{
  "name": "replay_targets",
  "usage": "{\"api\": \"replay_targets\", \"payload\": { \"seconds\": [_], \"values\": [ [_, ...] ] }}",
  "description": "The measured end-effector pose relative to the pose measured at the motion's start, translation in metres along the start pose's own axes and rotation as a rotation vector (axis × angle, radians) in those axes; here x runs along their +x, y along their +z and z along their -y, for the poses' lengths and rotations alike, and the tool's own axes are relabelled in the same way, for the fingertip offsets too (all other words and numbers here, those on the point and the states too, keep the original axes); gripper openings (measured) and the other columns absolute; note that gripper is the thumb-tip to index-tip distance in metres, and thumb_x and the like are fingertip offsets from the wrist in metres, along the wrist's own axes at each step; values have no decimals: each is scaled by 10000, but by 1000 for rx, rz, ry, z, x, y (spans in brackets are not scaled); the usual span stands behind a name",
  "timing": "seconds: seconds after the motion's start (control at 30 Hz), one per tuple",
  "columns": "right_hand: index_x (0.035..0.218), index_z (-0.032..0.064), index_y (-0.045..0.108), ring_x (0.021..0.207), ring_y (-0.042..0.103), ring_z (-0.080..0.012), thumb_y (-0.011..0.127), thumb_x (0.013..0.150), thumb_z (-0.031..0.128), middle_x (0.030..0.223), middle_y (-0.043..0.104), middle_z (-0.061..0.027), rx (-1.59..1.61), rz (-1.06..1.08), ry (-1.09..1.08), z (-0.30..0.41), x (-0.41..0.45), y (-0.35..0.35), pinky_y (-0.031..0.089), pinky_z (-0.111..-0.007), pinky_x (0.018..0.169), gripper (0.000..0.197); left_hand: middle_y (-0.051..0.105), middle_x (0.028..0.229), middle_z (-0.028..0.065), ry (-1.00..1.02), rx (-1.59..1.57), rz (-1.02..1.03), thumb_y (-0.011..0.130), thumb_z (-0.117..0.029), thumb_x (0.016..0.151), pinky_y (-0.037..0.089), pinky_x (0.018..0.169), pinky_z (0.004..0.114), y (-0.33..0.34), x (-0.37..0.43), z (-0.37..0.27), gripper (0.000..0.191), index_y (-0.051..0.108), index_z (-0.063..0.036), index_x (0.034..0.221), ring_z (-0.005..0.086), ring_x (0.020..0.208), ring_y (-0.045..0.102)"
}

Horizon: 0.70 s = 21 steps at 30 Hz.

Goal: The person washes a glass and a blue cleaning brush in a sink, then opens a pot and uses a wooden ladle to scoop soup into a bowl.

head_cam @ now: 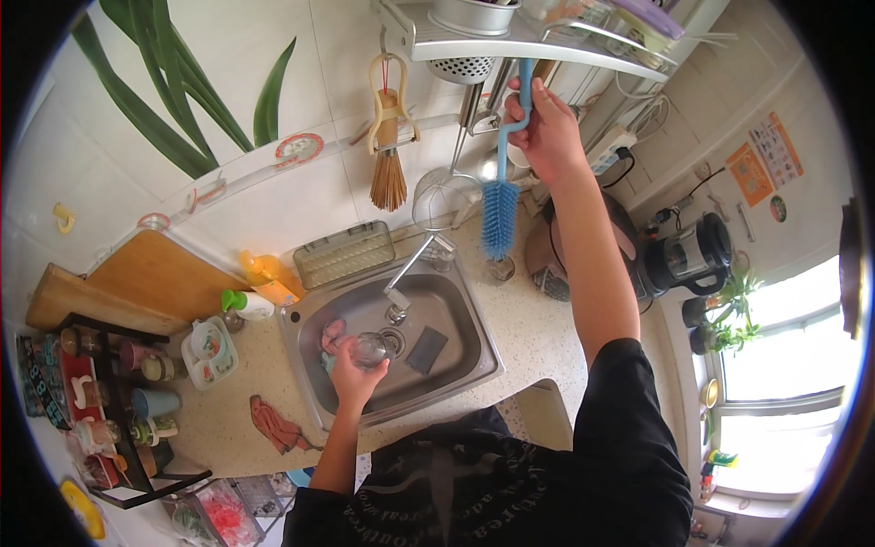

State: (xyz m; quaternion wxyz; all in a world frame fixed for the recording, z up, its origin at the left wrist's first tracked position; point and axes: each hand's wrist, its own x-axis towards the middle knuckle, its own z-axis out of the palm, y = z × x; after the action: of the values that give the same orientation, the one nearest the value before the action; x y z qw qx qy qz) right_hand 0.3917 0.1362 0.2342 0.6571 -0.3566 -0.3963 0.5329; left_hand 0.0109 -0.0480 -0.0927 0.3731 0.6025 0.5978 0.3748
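Observation:
My left hand (357,377) holds a clear glass (372,350) over the steel sink (437,308), close to the drain. Up at the wall rack (465,51), my right hand (547,130) grips the handle of a blue bottle brush (500,219), whose bristles point down; the top of the handle is hidden behind the shelf edge. A grey sponge (427,350) lies in the sink right of the drain, and crumpled pink and pale green cloths (333,336) lie at its left side. The faucet (410,267) reaches over the basin.
A whisk-like bamboo brush (388,178), a peeler and a wire strainer (444,198) hang on the wall. Soap bottles (270,277) stand left of the sink, beyond a red cloth (275,424). Another glass (500,271) and a rounded cooker (547,253) are on the right counter, near a blender (687,256).

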Motion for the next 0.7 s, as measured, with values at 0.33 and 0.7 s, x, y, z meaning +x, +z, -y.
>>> {"api": "replay_targets", "payload": {
  "seconds": [0.33, 0.7],
  "values": [
    [1153, 64, 574, 700, 528, -125, 493, 1059, 325, 871, 610, -41, -135, -176, -105, -37, 5, -21, 436, -270, 607, 289, 661, 1088, 108, 138, 240, -47, 887, -322, 634, 534, 823, 383, -11, -3, -19, 701, 563, -87, 1210, 299, 983, 660],
    [1465, 65, 421, 1076, 628, -212, 538, 1007, 131, 1420, 521, -93, -231, -209, -229, -70, -33, -6, 478, -319, 826, 478, 659, 1088, 87, 165, 277, -115, 890, -302, 620, 548, 797, 369, -20, -9, -11, 677, 567, -102, 1180, 296, 959, 671]
  ]
}}
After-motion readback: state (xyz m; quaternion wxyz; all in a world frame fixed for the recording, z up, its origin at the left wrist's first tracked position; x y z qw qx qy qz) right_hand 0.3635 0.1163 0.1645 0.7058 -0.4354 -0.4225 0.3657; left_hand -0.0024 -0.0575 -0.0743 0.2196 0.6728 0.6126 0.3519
